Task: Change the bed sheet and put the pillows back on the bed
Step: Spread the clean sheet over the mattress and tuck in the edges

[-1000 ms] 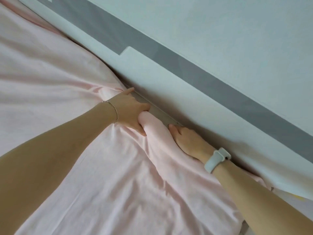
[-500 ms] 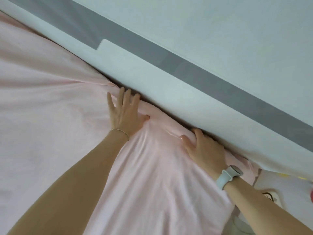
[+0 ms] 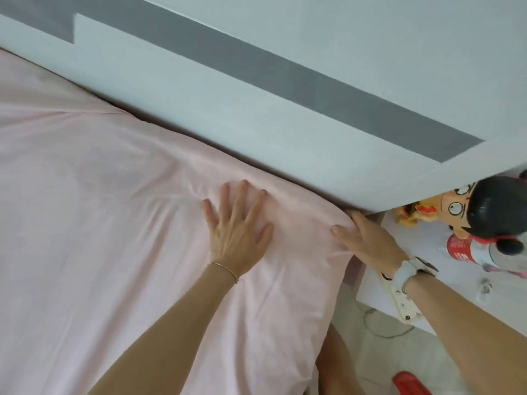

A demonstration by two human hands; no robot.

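Note:
A pale pink bed sheet (image 3: 99,223) covers the mattress, wrinkled toward its far right corner. My left hand (image 3: 238,232) lies flat on the sheet with fingers spread, holding nothing. My right hand (image 3: 362,238) wraps around the sheet at the mattress corner beside the headboard, with the thumb on top and the fingers hidden down the side. A white watch sits on that wrist. No pillows are in view.
The white and grey headboard (image 3: 256,89) runs diagonally along the sheet's far edge. To the right stands a white bedside table (image 3: 445,266) with a doll (image 3: 467,212) and a red-labelled bottle (image 3: 470,252). A power strip (image 3: 402,303) and a red object (image 3: 410,383) lie lower right.
The view has shifted right along the headboard to the mattress corner. My left hand went from gripping a fold to lying flat. My right hand slid to the corner.

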